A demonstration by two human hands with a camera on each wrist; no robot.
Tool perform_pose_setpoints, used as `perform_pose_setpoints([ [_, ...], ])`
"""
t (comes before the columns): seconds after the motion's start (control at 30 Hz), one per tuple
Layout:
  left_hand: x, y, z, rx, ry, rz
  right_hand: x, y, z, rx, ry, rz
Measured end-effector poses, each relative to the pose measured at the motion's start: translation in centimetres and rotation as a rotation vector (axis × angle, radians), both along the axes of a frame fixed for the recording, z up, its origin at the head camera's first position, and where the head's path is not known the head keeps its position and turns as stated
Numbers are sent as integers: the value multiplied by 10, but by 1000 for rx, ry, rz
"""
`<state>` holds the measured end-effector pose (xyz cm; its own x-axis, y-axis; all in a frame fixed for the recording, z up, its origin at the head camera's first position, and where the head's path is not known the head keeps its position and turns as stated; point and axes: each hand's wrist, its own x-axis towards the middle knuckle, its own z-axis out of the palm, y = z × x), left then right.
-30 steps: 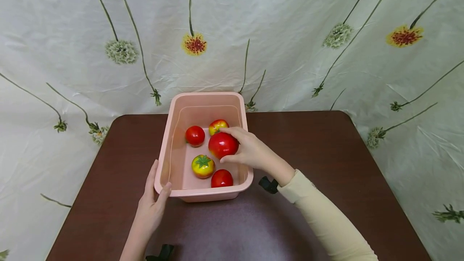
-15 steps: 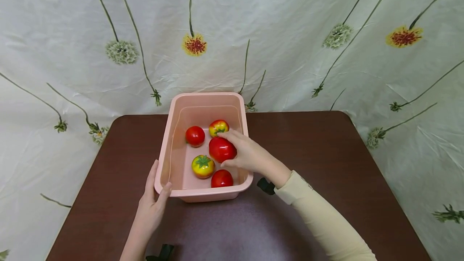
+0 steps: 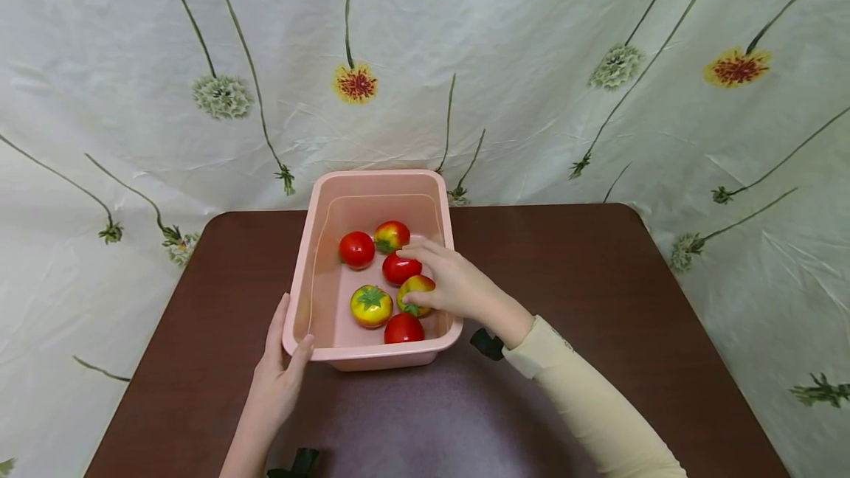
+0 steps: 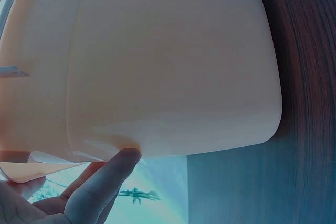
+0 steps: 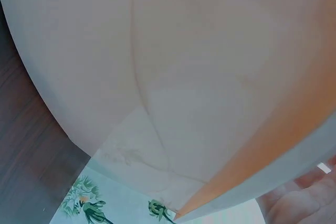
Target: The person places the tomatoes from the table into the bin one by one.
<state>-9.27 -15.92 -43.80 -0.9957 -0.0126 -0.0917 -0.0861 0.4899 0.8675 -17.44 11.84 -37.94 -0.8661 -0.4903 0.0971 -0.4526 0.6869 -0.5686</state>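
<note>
The right hand (image 3: 458, 288) was inside the pink tub (image 3: 302, 293), its fingers (image 3: 420, 249) curled over a red-and-yellow tomato (image 3: 415, 291) and the thumb pressed against that tomato's near side, so the fruit was pinched between thumb and fingers. A small red tomato (image 3: 400, 267) sat directly under the fingertips, touching or just beside the held one. Another red tomato (image 3: 403, 328) lay just below the thumb, against the tub's near wall. A yellow tomato with a green calyx (image 3: 371, 305) sat just to the left of the fingers. Beyond the fingertips, toward the far wall, lay a red-and-yellow tomato (image 3: 391, 235) and, to its left, a round red tomato (image 3: 356, 249). The left hand (image 3: 275, 375) held the tub's near left corner, the fingers laid straight and together along the outer wall and the thumb (image 3: 302, 349) hooked against the rim; the left wrist view showed a fingertip (image 4: 122, 162) touching the underside of the rim. The tub stood on the dark brown counter (image 3: 598, 279). The right wrist view showed only the tub's outer wall (image 5: 199, 77), close up.
</note>
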Motion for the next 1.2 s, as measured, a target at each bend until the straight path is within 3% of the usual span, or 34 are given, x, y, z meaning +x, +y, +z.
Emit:
perform_pose_setpoints([
  [0.3,0,1,0,0,4,3,3,5,1,-89,57,-62],
  [0.73,1,2,1,-4,-14,0,9,12,0,-336,12,-141],
  [1.2,-1,2,2,-6,-57,2,11,26,-5,-424,-33,-236],
])
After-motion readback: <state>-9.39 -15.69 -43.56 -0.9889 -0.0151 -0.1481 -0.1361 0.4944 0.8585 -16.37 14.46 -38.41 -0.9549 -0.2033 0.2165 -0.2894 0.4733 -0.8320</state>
